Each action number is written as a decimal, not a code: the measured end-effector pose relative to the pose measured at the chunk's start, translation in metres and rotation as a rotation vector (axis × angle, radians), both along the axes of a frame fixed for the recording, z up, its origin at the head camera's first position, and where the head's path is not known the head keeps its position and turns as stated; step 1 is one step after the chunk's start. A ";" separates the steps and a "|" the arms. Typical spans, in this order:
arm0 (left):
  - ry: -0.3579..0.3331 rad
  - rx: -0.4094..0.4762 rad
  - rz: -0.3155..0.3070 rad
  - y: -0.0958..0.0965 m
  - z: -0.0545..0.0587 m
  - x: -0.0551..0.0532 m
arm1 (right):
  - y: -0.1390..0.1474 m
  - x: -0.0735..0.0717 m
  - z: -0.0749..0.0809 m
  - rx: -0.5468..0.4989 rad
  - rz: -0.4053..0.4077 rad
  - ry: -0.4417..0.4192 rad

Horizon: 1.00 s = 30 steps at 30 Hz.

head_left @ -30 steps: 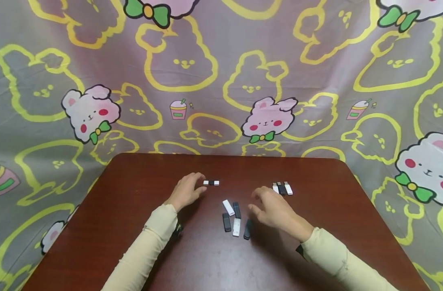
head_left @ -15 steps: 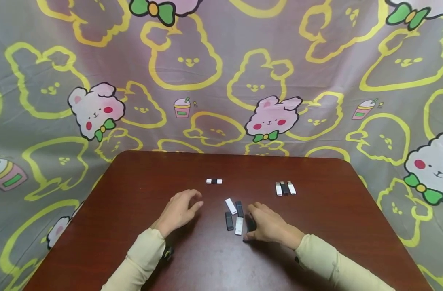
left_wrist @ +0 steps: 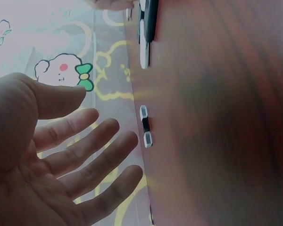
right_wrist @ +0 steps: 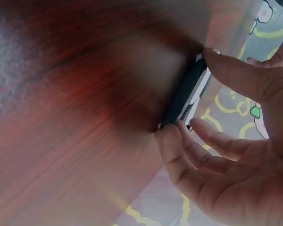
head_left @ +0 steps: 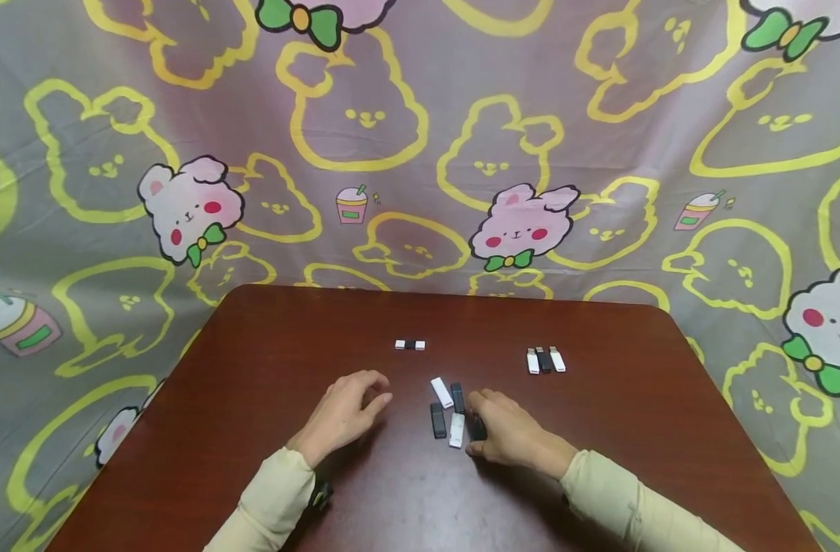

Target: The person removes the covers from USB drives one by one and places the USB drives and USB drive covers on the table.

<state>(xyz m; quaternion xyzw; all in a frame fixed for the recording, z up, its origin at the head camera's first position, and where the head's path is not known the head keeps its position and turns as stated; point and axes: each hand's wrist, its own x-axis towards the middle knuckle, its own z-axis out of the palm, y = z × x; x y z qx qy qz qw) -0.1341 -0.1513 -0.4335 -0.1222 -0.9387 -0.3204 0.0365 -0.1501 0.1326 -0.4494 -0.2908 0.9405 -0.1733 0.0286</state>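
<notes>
My right hand (head_left: 512,438) is low over the table, thumb and fingertips on the two ends of a black USB stick (right_wrist: 184,96), pinching it lengthwise. To its left lie two white USB sticks, one upper (head_left: 442,392) and one lower (head_left: 457,431), and two more black ones, one upper (head_left: 457,398) and one lower (head_left: 438,421). My left hand (head_left: 344,414) hovers left of this group, palm inward, holding nothing. Its fingers are spread and relaxed in the left wrist view. Beyond it, a row of small caps, white (head_left: 400,345), black and white, lies on the table.
At the right rear, three USB sticks with bare metal plugs lie side by side: white (head_left: 533,362), black (head_left: 545,360) and white (head_left: 558,361). The brown table (head_left: 309,322) has rounded far corners. A patterned curtain (head_left: 420,138) hangs behind it.
My left hand has drawn back from the row of caps toward me. My right hand has come down over the rightmost black USB stick and taken its ends between thumb and fingers.
</notes>
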 end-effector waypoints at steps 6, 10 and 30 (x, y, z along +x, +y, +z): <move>0.015 0.012 -0.047 0.010 0.002 0.000 | 0.005 -0.007 0.009 -0.077 -0.050 0.021; 0.018 0.035 -0.068 0.019 0.008 -0.002 | 0.009 -0.013 0.024 -0.150 -0.090 0.063; -0.051 0.233 -0.209 0.077 0.042 -0.028 | 0.014 -0.007 0.074 -0.246 -0.015 0.289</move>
